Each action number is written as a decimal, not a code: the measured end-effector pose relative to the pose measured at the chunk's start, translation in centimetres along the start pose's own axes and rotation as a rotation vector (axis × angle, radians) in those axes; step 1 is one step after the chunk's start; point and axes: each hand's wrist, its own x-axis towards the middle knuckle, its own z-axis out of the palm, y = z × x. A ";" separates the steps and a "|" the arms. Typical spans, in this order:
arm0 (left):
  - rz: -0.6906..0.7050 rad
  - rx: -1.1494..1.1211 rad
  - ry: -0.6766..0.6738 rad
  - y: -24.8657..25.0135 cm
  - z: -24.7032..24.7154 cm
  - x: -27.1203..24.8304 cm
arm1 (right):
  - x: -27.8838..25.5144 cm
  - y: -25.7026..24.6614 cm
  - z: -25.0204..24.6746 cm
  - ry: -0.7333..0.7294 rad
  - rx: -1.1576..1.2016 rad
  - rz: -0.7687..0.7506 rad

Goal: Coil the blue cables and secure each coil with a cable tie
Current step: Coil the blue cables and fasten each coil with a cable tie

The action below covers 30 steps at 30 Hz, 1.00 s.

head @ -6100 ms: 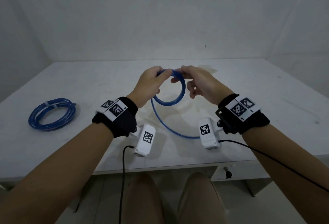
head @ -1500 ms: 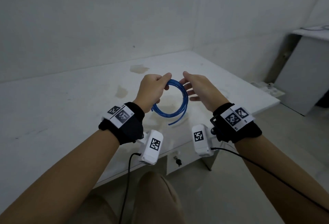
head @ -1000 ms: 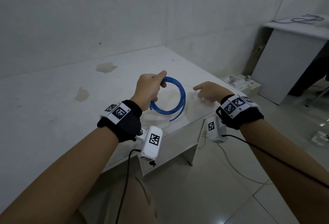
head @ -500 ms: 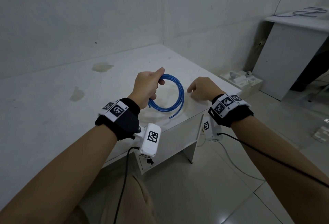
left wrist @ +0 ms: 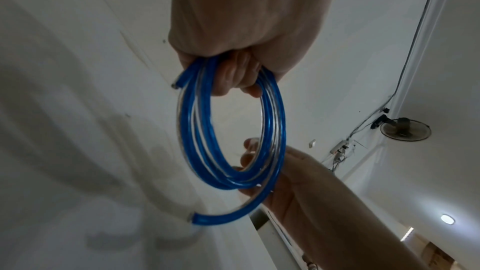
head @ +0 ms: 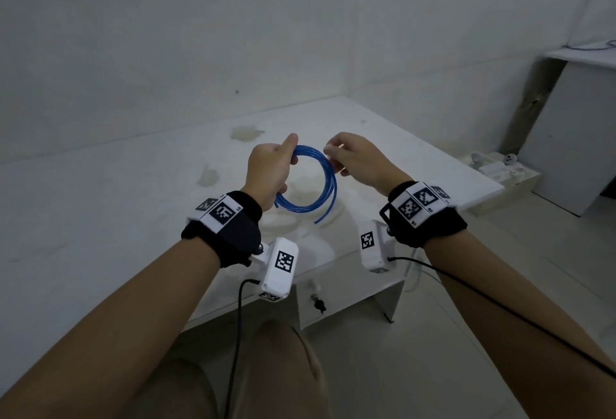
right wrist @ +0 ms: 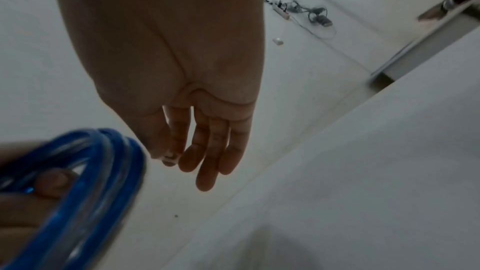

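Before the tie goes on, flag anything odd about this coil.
One loose cable end springs out below the blue coil instead of lying with the loops. The left hand grips the coil at its top; the right hand pinches something small and pale beside it.

The bench (head: 100, 218) surface below the blue cable coil (head: 328, 185) offers open passage; walls (head: 166, 35) bound its far edges.

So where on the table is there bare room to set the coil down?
Widest bare stretch: the table left of the left hand, out to the wall. A narrower strip lies right of the right hand toward the corner. Crowded between the hands, around the blue cable coil and cable tie.
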 end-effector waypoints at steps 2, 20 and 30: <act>-0.002 0.016 0.063 -0.3 -2.7 0.3 | 0.5 -2.3 2.1 -0.035 0.104 -0.018; -0.158 -0.137 0.465 -3.7 -20.9 4.3 | 0.9 -14.1 14.0 -0.320 0.303 -0.271; -0.114 -0.139 0.200 -3.4 -18.6 1.6 | 0.9 -12.8 16.1 -0.283 0.274 -0.225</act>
